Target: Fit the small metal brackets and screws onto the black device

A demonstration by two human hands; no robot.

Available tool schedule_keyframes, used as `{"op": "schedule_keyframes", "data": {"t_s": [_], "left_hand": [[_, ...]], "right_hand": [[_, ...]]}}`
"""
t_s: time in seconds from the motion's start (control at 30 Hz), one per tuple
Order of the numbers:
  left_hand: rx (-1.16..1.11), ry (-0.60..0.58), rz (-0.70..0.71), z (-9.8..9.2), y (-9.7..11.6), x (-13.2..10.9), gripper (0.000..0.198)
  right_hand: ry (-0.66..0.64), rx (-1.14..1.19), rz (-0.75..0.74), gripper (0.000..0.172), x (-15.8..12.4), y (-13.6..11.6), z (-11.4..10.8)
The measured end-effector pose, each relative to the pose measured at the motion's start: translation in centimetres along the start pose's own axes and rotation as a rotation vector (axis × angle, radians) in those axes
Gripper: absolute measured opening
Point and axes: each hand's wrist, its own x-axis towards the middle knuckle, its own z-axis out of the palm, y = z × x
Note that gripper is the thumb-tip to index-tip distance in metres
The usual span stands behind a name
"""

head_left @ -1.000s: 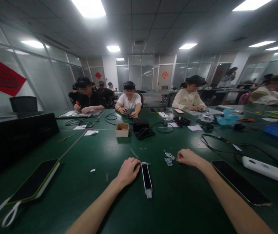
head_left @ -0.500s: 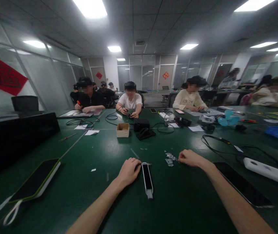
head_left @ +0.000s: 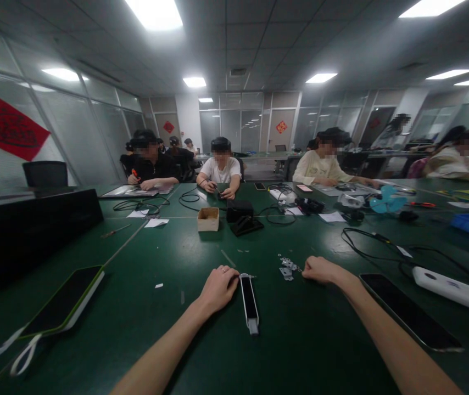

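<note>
My left hand (head_left: 219, 286) rests on the green table (head_left: 201, 356), its fingers closed at the top end of a narrow black device with a white frame (head_left: 250, 299). What those fingertips hold, if anything, is too small to make out. My right hand (head_left: 319, 270) is closed just right of a small pile of metal parts (head_left: 287, 270). Its fingertips are beside the pile's edge, and whatever they pinch cannot be made out.
A phone (head_left: 409, 310) and a white power strip (head_left: 451, 288) lie at the right, a green-edged tablet (head_left: 63, 302) at the left. An open small box (head_left: 208, 220) and a black box (head_left: 239, 210) stand ahead. Several people sit across the table.
My right hand has shifted very slightly beside the metal parts. Across the table, the person in pale yellow has stretched an arm toward the right. My left hand looks unchanged.
</note>
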Motion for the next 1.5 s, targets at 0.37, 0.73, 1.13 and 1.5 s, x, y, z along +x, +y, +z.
{"op": "schedule_keyframes", "data": {"t_s": [0.37, 0.73, 1.13, 1.5], "left_hand": [[0.004, -0.012, -0.004, -0.2, 0.2, 0.0, 0.020], [0.014, -0.005, 0.001, 0.2, -0.1, 0.0, 0.020], [0.001, -0.009, -0.006, -0.1, 0.1, 0.0, 0.020], [0.020, -0.008, 0.005, -0.3, 0.2, 0.0, 0.018]], "right_hand": [[0.004, 0.002, -0.119, 0.014, -0.5, 0.4, -0.4], [0.033, -0.042, -0.021, 0.016, -0.3, -0.3, -0.2], [0.100, -0.148, -0.016, 0.012, -0.9, -1.0, -0.5], [0.217, -0.249, 0.005, 0.027, -1.6, -3.0, 0.8]]}}
